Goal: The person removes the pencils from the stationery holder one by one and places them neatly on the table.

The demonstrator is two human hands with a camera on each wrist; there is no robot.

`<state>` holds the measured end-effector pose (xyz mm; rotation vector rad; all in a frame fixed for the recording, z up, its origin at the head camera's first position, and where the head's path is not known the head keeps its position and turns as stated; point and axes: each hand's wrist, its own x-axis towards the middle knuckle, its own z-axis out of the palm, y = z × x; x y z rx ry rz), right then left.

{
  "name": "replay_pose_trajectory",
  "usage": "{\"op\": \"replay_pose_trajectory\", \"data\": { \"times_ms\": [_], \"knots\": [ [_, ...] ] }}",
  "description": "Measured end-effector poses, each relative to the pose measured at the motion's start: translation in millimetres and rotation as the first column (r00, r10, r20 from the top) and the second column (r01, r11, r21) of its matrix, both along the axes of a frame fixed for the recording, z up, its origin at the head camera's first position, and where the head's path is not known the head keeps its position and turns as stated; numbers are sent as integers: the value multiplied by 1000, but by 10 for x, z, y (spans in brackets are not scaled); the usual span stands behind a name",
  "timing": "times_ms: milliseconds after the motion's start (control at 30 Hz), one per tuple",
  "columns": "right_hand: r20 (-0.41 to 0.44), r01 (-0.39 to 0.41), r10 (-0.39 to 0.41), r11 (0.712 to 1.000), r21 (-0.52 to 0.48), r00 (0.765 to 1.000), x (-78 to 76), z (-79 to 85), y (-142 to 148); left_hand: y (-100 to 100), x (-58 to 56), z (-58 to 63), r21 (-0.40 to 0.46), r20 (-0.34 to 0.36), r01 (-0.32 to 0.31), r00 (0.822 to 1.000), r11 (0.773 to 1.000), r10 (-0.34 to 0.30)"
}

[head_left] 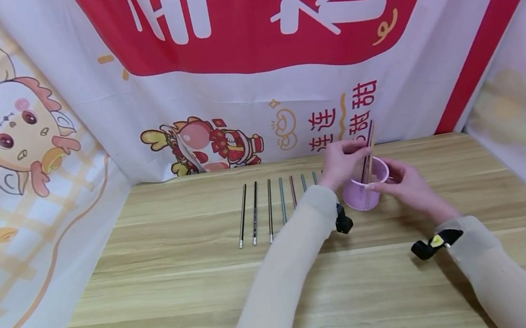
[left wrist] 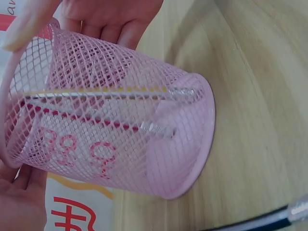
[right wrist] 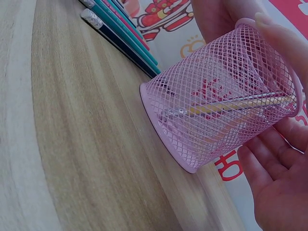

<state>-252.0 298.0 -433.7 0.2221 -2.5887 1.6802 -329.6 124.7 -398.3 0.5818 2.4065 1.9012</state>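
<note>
A pink mesh pencil cup (head_left: pixel 362 198) stands upright on the table. My right hand (head_left: pixel 407 185) grips it at the rim, thumb on the near side and fingers round the far side. Above the opening, my left hand (head_left: pixel 341 162) pinches a pencil (head_left: pixel 370 144) that stands in the cup. Through the mesh in the left wrist view, a yellow-striped pencil (left wrist: pixel 120 90) and a red-and-silver pencil (left wrist: pixel 91 118) show with their metal ends down near the base. The left fingertips are partly hidden in the head view.
Left of the cup, several pencils lie side by side in a row, among them a black pencil (head_left: pixel 243 217) and a green pencil (head_left: pixel 283 199); the left forearm covers part of the row. A printed cloth (head_left: pixel 258 116) hangs behind the wooden table (head_left: pixel 171 296).
</note>
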Motion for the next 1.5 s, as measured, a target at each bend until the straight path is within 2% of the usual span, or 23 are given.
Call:
{"op": "replay_pose_trajectory", "data": {
  "times_ms": [200, 367, 500, 667, 800, 900, 967, 1133, 1333, 1500],
  "knots": [
    [9, -6, 6, 1000, -31, 1000, 8, 4, -5, -22, -13, 74, 123, -40, -56, 997, 991, 62],
    [0, -12, 12, 999, -38, 1000, 14, -3, -6, -95, -29, 194, 201, -64, -50, 996, 978, 64],
    [-14, -4, 4, 999, -33, 1000, 12, -21, 2, -156, -48, 336, 267, -67, -52, 995, 962, 72],
    [-31, -1, 1, 1000, -20, 1000, 21, -6, 12, -277, -34, 584, 348, -43, -41, 997, 936, 59],
    [-20, 4, -4, 1000, -11, 1000, 35, 19, 3, -443, -21, 746, 358, -46, -46, 997, 933, 67],
    [-18, -2, 2, 1000, -12, 1000, 39, 19, -7, -587, -10, 808, 369, -53, -59, 995, 928, 84],
    [-16, -9, 8, 1000, -12, 1000, 46, 25, -18, -690, 6, 831, 366, -58, -64, 994, 928, 92],
    [-8, -4, 3, 1000, -13, 1000, 57, 25, -36, -944, 56, 847, 308, -74, -82, 991, 948, 109],
    [-6, -3, 3, 1000, -22, 1000, 47, 14, -36, -1291, 112, 796, 262, -68, -124, 987, 957, 146],
    [-11, -1, 1, 1000, -19, 1000, 39, -1, -27, -1669, 138, 714, 223, -53, -161, 983, 961, 177]
  ]
}}
